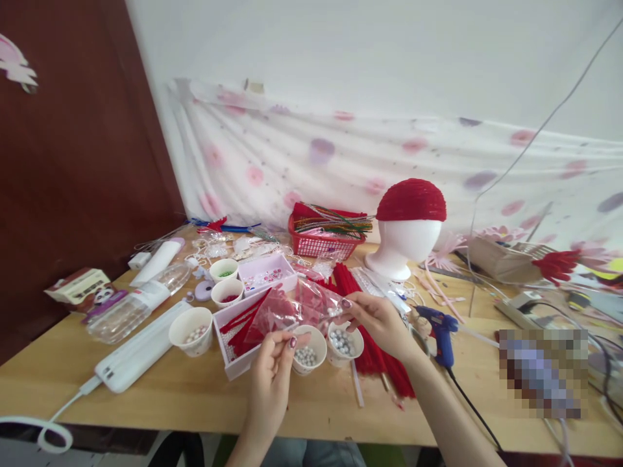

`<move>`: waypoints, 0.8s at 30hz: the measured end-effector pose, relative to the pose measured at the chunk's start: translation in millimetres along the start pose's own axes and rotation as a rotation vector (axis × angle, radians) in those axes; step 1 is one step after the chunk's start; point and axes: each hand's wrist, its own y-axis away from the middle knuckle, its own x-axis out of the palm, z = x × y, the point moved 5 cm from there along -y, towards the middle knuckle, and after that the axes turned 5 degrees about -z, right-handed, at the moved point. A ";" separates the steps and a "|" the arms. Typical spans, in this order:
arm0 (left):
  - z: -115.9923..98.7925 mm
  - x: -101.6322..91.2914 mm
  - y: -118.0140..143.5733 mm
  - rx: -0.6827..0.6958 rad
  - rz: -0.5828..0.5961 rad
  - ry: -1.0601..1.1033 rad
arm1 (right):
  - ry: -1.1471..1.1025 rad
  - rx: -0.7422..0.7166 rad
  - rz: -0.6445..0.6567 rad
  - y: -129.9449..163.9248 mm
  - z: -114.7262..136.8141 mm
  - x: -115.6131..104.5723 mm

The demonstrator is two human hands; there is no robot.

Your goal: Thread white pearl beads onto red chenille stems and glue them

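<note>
Clear plastic bag [311,301] held over white box [238,371] and bead cups [344,361] on worktop [209,405], perhaps so strays get caught. Right hand [377,322] pinches bag's right end; left hand [272,366] curled just below, can't tell whether gripping. Cups clustered, likely for easy reach.

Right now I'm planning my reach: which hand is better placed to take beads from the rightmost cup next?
Probably the right hand: it is nearer the rightmost cup, while the left hand is by the neighbouring cup. The right pinches the clear bag, so it would need freeing.
</note>
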 end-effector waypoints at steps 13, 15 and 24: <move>-2.8 -5.4 -0.6 -0.002 -0.010 0.001 | 0.012 -0.077 -0.058 0.3 6.4 3.6; -3.5 -4.1 -0.7 0.003 -0.004 0.006 | -0.050 -0.045 -0.022 1.8 4.1 9.7; -13.1 -6.2 -4.2 0.034 0.001 0.027 | -0.253 0.049 -0.077 0.6 -13.0 19.1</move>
